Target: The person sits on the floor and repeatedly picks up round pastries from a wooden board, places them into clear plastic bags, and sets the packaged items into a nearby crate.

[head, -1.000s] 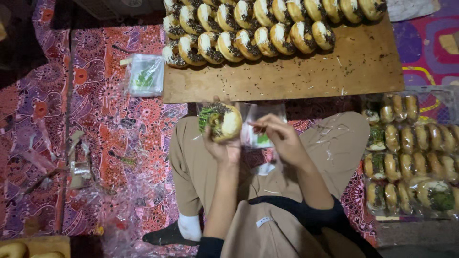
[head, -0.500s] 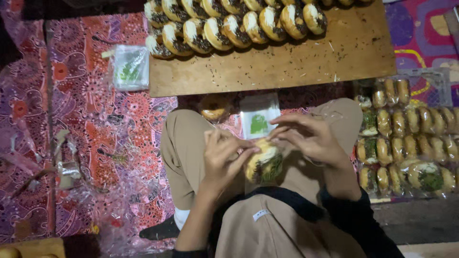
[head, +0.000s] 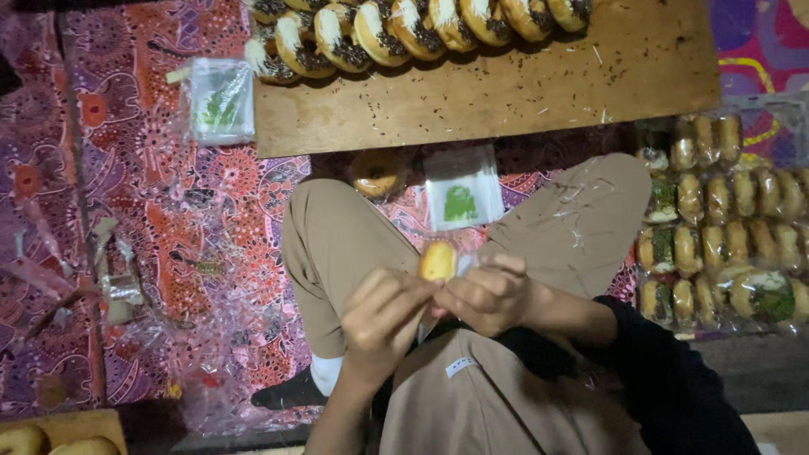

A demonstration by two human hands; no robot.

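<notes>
Khaki trousers (head: 337,244), khaki top with dark trim, dark right sleeve (head: 666,371), white sock (head: 327,371)

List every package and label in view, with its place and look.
Clear plastic bag with a green label: on the patterned cloth, left of the wooden board, squarish.
Clear plastic bag with a green square label: on the cloth between the knees, below the board.
Clear wrapper: around the golden bun, held by both hands.
Clear-wrapped filled buns: in rows at right, brown and green.
Small white tag: on the beige garment.
</notes>
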